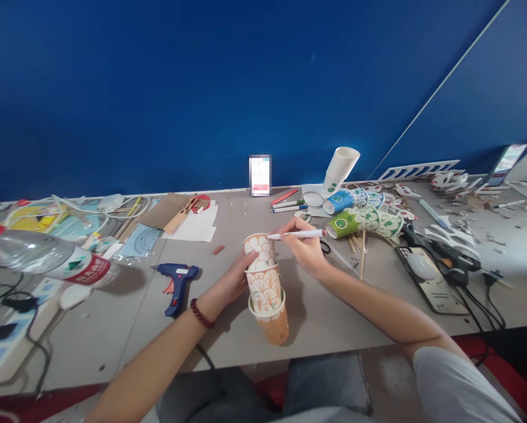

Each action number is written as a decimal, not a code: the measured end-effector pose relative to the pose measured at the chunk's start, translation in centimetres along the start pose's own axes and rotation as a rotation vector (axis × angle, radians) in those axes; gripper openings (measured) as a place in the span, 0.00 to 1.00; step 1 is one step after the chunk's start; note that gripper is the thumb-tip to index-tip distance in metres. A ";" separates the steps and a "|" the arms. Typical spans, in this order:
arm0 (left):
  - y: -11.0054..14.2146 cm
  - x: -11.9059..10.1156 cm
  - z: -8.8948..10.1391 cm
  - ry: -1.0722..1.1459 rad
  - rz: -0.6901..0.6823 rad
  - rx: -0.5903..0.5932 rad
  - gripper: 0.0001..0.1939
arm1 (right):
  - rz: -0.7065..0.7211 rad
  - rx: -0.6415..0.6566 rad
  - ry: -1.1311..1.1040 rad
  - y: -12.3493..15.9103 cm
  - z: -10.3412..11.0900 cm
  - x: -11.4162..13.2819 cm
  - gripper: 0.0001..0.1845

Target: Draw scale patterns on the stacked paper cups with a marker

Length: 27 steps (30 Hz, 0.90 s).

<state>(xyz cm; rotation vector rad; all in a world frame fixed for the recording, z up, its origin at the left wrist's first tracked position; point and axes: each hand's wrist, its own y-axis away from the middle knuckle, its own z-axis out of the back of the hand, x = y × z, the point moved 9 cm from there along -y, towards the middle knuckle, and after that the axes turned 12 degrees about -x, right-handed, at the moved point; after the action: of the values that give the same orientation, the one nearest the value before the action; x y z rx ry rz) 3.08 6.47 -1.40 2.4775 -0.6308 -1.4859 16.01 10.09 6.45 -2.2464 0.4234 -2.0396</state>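
My left hand point(235, 276) is closed around the left side of a joined column of patterned paper cups point(263, 285), with orange scallop lines on white and a brown cup at the near end. The column leans over the table in front of me. In my right hand point(307, 249) is a slim white marker point(305, 234) with a reddish end, gripped between thumb and fingers. Its tip is at the rim of the far cup; I cannot tell whether it touches. A small reddish-brown piece point(218, 249), perhaps the marker's cap, lies left of the cups.
A blue glue gun point(175, 285) lies on the left, beyond it a water bottle point(54, 258) and a power strip point(16, 335). To the right are a green cup column point(351, 222), a blue one point(340, 201), and a phone point(435, 288). White stacked cups point(341, 167) stand behind.
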 end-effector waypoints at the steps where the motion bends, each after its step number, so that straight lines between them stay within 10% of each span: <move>1: 0.0 0.0 0.1 0.005 0.000 -0.001 0.27 | 0.003 -0.009 0.005 0.0 0.1 0.0 0.04; 27: -0.1 0.0 0.3 -0.014 -0.013 0.019 0.28 | 0.008 0.010 -0.075 0.0 0.0 0.3 0.05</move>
<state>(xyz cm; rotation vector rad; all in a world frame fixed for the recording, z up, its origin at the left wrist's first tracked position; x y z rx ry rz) 2.84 6.60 -1.54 2.4924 -0.6357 -1.5107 15.99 10.02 6.73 -2.3036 0.4147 -1.9415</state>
